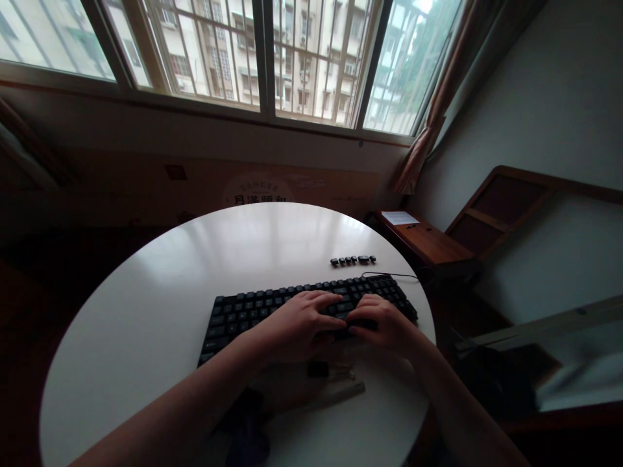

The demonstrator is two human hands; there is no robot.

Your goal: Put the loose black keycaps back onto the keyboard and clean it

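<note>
A black keyboard (243, 314) lies at a slant on the round white table (136, 324). My left hand (306, 318) rests on its middle keys, fingers stretched out and apart, partly hiding them. Just to its right, my right hand (382, 321) is curled at the keyboard's lower right part, thumb and forefinger around something dark that I cannot make out. Both hands' fingertips are close together. Behind the keyboard stands a row of several loose black keycaps (348, 261). Below my hands lies a small tool with a black handle and thin metal wires (318, 370).
A pale, slim stick-like item (345, 391) and a dark purple bundle (248, 438) lie near the table's front. The keyboard cable (402, 275) runs off the right edge. A low wooden table (428, 240) with a paper stands beyond, under the barred window (311, 58).
</note>
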